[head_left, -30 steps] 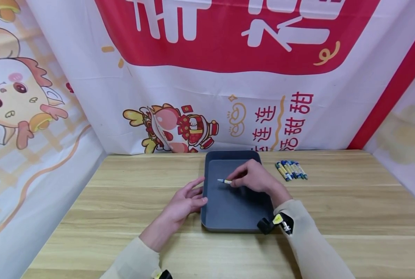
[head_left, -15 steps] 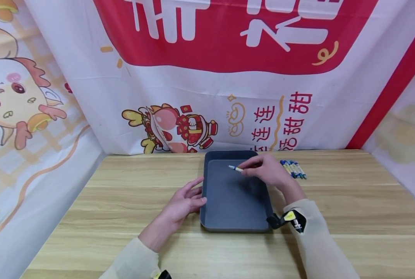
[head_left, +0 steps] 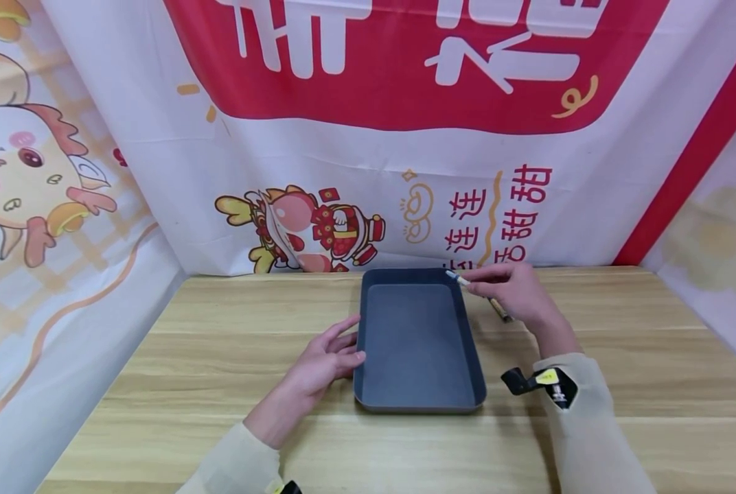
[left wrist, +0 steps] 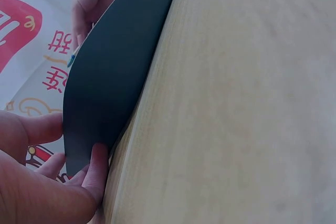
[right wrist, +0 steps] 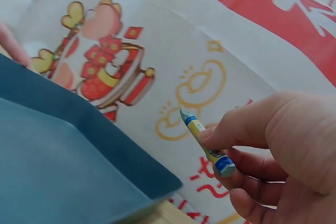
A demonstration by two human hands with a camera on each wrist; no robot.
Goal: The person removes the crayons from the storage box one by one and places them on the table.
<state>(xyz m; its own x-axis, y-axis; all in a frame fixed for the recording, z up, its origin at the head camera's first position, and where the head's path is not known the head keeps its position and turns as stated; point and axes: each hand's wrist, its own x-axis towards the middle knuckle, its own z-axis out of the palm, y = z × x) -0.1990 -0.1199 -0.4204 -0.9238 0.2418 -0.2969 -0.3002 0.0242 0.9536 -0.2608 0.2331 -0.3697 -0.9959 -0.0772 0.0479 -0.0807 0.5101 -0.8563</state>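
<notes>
A dark grey tray (head_left: 420, 350), its floor bare, lies on the table with its long sides running front to back. My left hand (head_left: 321, 360) rests against its left wall. In the left wrist view the fingers (left wrist: 95, 174) touch the tray's outer side, and the thumb meets the rim. Over the tray's far right corner, my right hand (head_left: 519, 295) pinches a crayon (right wrist: 207, 142) between thumb and fingers. This crayon has a yellow wrapper, blue bands and a pale grey-blue tip that points left. Partly hidden behind the right hand lies another crayon (head_left: 500, 310).
A wooden table (head_left: 250, 329) spreads around the tray. White cloth printed with red shapes and cartoon figures (head_left: 306, 226) hangs along the table's back edge, and more printed cloth (head_left: 40, 192) hangs at the left.
My right hand has moved from above the tray's middle to its far right corner, still pinching the crayon, and now covers most of the crayon row. The left hand has stayed put.
</notes>
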